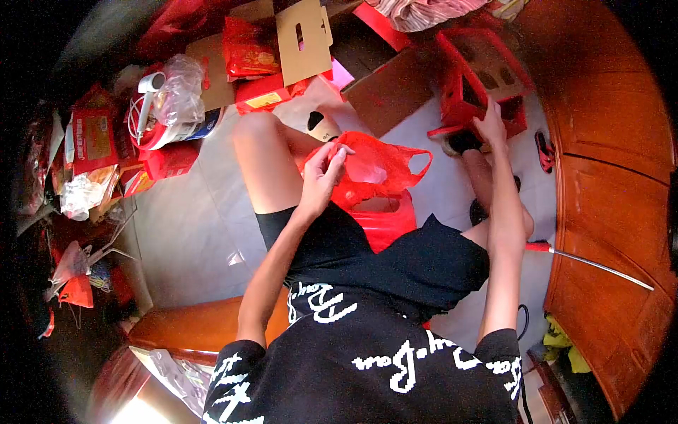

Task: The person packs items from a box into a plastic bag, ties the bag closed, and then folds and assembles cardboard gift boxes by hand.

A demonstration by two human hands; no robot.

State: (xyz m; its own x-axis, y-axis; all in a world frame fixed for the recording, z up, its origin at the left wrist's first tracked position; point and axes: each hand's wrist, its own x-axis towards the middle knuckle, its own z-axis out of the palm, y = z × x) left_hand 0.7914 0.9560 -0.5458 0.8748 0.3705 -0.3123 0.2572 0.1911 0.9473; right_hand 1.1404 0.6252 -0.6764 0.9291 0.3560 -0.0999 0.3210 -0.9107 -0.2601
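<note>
My left hand [325,172] is closed around the gathered edge of a red plastic bag [378,166] between my knees. The bag hangs partly open, with one handle loop sticking out to the right and something pale showing through the film. Below it lies a brighter red bag or sheet [392,220]. Out at the right, my right hand [492,129] grips the near edge of a red open box [452,106]. My fingers are partly hidden against the box, which stands tilted above my foot.
Cardboard boxes [305,42] and red packages [247,56] crowd the far side. At left, a white hair dryer [148,95] lies on a bucket beside more red packs. A wooden cabinet [607,205] lines the right, with a metal rod [600,268] in front.
</note>
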